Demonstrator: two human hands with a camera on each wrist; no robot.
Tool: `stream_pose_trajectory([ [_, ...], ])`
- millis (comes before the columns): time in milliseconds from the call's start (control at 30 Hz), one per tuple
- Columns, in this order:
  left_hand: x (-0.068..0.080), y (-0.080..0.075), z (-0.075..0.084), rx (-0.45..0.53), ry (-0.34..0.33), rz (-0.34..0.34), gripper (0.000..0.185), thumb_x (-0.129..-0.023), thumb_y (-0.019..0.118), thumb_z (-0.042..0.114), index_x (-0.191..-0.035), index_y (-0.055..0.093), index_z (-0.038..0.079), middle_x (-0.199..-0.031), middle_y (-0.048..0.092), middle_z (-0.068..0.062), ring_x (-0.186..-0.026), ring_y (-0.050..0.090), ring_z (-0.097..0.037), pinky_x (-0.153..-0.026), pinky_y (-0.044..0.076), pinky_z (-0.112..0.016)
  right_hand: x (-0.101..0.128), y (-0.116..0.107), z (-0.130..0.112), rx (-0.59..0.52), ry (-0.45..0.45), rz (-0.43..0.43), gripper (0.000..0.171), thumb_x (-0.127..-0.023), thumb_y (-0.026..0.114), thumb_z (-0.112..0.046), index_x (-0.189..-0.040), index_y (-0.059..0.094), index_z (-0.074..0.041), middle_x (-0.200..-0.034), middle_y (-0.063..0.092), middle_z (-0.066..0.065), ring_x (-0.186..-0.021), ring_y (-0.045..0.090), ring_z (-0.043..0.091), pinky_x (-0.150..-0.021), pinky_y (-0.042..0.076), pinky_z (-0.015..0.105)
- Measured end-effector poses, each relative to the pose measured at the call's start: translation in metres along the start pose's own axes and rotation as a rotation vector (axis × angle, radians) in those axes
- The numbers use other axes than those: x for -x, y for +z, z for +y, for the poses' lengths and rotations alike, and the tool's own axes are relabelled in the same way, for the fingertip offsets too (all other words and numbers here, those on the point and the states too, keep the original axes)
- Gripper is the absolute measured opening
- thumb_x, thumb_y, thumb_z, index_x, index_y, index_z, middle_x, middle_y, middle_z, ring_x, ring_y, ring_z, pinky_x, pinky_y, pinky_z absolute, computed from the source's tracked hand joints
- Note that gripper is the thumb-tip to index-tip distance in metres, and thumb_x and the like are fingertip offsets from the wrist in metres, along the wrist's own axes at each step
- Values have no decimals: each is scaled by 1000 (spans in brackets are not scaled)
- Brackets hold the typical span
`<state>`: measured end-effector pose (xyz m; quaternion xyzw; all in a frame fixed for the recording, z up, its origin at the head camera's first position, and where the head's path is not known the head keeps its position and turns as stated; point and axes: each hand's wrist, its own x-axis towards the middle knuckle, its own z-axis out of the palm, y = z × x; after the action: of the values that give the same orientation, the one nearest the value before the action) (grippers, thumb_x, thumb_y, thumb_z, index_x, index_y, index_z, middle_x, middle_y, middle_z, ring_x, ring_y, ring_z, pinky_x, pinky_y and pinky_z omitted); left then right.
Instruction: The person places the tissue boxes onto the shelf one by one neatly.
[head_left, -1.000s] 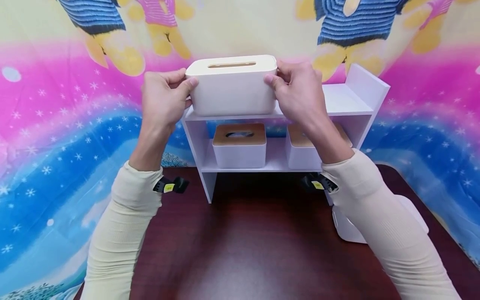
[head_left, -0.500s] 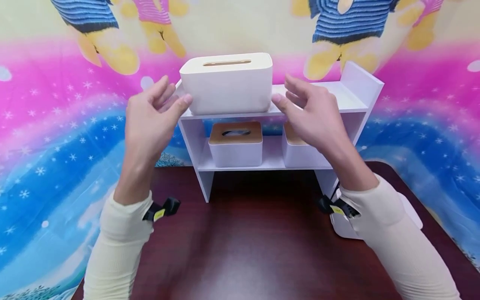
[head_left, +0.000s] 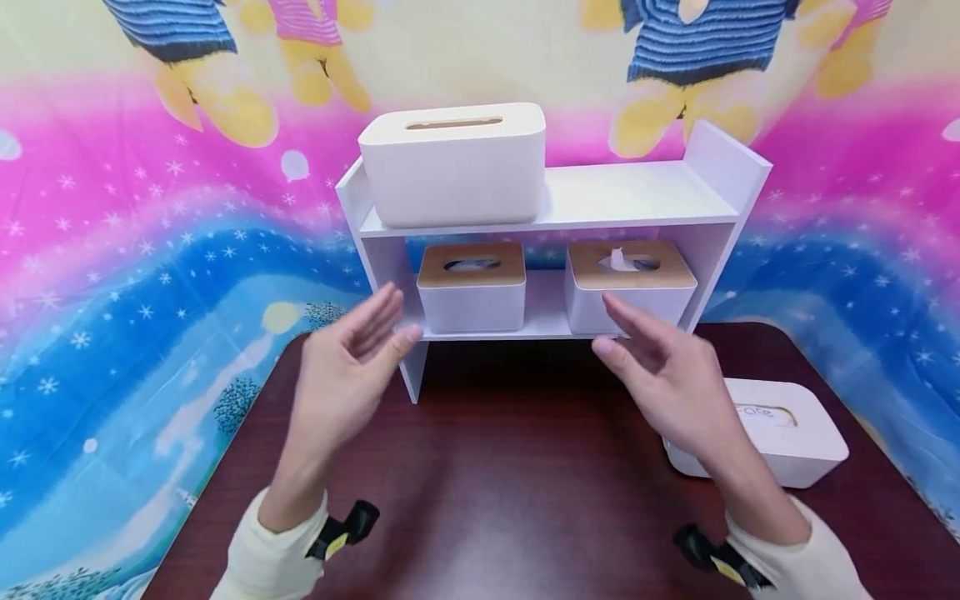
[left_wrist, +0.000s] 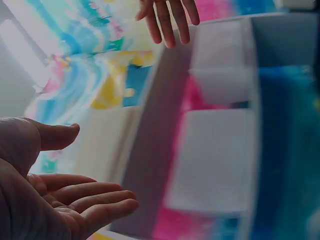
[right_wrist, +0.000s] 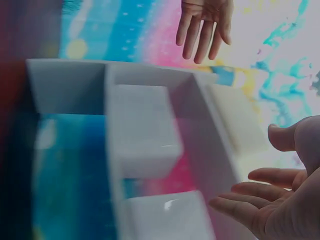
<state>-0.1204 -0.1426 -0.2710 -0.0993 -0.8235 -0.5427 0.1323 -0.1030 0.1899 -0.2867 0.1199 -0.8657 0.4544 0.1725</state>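
Observation:
On the left part of the top shelf sits a cream tissue box (head_left: 457, 179) with a slot in its lid; nobody touches it. My left hand (head_left: 341, 375) hovers in front of the shelf's lower left side, fingers extended, holding nothing. Opposite it, my right hand (head_left: 671, 379) is in the air before the lower right side, fingers loosely straight and palm turned inward. In the left wrist view the left palm (left_wrist: 65, 195) faces the shelf. The right wrist view shows the right fingers (right_wrist: 240, 207) spread apart from everything.
A white two-tier shelf (head_left: 637, 196) stands on the dark wooden table (head_left: 495, 500). Its lower tier bears two wood-lidded tissue boxes, a left one (head_left: 471, 307) and a right one (head_left: 633, 267). Another white tissue box (head_left: 810, 425) lies on the table at right. A patterned cloth (head_left: 150, 292) hangs behind.
Both hands have let go of the cream tissue box and drawn back down toward me. The box stays on the top shelf. The right lower box and the table box have come into fuller view.

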Motion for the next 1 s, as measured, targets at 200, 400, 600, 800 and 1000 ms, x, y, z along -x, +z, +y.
stream_pose_trajectory([
  [200,17,32,-49,53,-94,-100,64,-98,81,28,-156,57,12,-154,63,-8,-142,62,-23,-112,53,-37,35,16,47,25,100,-29,58,-105,72,-31,-159,54,-20,-159,57,14,-132,65,28,-92,47,0],
  [400,25,66,-75,33,-127,-144,62,-97,82,24,-154,60,10,-153,64,-10,-140,64,-27,-114,53,-45,54,18,80,125,132,-24,58,-105,73,-34,-159,56,-18,-155,60,19,-128,69,38,-89,41,-6],
  [600,28,98,-82,14,-96,-207,61,-98,81,25,-152,61,7,-152,65,-11,-137,66,-29,-112,55,-48,64,4,101,209,179,16,58,-105,72,-37,-158,57,-18,-152,62,21,-124,69,42,-87,35,-8],
  [800,28,128,-79,-25,-55,-271,62,-98,81,29,-153,60,7,-151,65,-12,-136,67,-28,-110,57,-46,73,-18,123,299,243,55,60,-105,71,-39,-159,55,-18,-146,61,33,-117,71,50,-76,35,-2],
  [1000,26,157,-74,-94,-50,-314,64,-99,79,37,-153,61,10,-148,68,-11,-117,75,-17,-109,58,-41,88,-41,147,358,284,116,61,-102,76,-38,-157,57,-20,-134,66,39,-98,80,6,-70,38,6],
])
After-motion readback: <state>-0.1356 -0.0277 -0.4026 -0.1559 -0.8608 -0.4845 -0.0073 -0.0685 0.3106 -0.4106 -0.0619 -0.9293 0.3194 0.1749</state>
